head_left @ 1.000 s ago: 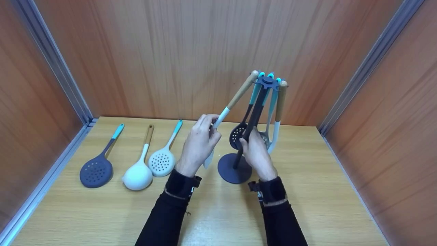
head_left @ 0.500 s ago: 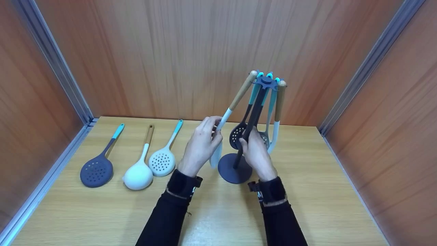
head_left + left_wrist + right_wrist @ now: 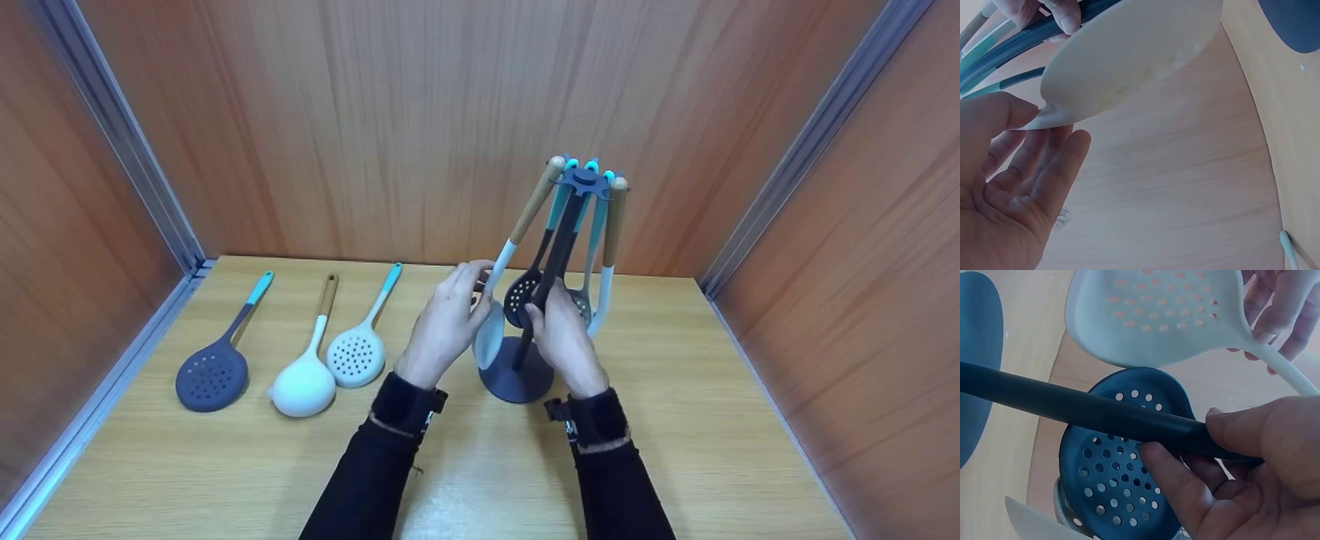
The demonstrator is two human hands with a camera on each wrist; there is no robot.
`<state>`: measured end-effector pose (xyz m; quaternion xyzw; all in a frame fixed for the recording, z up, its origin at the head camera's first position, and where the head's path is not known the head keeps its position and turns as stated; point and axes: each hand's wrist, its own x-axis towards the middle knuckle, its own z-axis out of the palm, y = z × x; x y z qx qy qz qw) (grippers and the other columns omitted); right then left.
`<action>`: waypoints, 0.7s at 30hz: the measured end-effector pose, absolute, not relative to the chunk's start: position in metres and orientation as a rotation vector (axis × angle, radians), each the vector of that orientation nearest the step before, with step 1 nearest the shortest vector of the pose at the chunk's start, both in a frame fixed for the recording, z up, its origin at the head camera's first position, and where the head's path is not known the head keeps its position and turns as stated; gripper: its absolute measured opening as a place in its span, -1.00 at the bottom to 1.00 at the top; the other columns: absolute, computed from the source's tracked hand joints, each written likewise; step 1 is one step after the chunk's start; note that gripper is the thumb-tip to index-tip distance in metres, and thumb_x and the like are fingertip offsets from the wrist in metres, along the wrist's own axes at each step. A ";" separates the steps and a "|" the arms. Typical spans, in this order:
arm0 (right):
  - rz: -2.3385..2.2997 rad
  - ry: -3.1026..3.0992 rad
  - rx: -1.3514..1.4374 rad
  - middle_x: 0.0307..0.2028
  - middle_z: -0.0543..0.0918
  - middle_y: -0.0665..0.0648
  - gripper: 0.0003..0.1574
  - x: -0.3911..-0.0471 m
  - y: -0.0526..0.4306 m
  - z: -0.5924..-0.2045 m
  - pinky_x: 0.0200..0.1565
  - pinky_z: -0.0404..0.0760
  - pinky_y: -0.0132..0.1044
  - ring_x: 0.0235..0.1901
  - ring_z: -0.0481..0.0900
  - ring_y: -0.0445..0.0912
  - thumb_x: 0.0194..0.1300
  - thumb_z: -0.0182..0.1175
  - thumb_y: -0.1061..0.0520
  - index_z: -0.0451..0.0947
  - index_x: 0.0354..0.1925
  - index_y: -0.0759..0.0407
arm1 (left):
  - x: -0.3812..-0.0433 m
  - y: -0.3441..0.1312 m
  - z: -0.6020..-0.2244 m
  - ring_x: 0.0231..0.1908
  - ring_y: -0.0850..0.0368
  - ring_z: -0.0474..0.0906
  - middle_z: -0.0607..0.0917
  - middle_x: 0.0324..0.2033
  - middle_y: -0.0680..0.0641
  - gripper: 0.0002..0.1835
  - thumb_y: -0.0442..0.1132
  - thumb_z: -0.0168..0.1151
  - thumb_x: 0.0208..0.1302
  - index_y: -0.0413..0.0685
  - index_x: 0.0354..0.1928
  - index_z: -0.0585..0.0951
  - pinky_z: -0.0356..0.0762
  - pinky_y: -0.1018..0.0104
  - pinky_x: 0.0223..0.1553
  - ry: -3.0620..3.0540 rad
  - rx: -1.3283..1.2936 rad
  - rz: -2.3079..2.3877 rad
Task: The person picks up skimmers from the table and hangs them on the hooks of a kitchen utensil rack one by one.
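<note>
My left hand [image 3: 444,319] pinches the neck of a white skimmer [image 3: 491,336] with a wooden handle. The handle's top is at the rim of a dark utensil stand [image 3: 564,240], and the skimmer hangs tilted, its head out to the left. In the right wrist view its holed head [image 3: 1157,332] lies close above a dark perforated spoon [image 3: 1123,478]; whether they touch I cannot tell. My right hand [image 3: 564,337] grips the stand's pole [image 3: 1078,405]. Several turquoise-handled utensils and a wooden-handled one [image 3: 615,232] hang around the stand, their lower ends partly hidden.
On the table's left lie a dark skimmer [image 3: 212,375], a white ladle [image 3: 304,386] turned bowl down, and a pale skimmer [image 3: 356,355]. The stand's round base [image 3: 517,386] is on the table. Wooden panels [image 3: 450,112] enclose the back and both sides.
My left hand has shifted slightly right, swinging the white skimmer's head closer to the stand and turning its face more into view. My right hand stays on the pole.
</note>
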<state>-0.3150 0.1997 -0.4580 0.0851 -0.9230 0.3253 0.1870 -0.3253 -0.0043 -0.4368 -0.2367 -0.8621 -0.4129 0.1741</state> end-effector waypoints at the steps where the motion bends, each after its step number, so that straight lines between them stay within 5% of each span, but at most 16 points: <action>1: 0.920 -2.600 0.238 0.24 0.67 0.45 -0.56 -0.315 0.200 -0.458 0.34 0.74 0.26 0.34 0.69 0.35 0.67 0.23 0.27 0.44 0.38 0.37 | -0.325 -0.005 -0.437 0.20 -0.06 0.81 0.76 0.18 -0.12 -0.56 -0.33 0.30 0.65 -0.02 0.47 0.57 0.88 0.02 0.18 -2.445 -0.671 -1.169; 21: 0.953 -2.574 0.267 0.30 0.67 0.44 -0.47 -0.317 0.202 -0.464 0.38 0.71 0.25 0.38 0.68 0.33 0.70 0.21 0.23 0.40 0.50 0.30 | -0.339 -0.056 -0.438 0.30 -0.14 0.74 0.72 0.30 -0.18 -0.55 -0.27 0.18 0.71 -0.08 0.52 0.54 0.79 -0.03 0.32 -2.535 -0.487 -1.068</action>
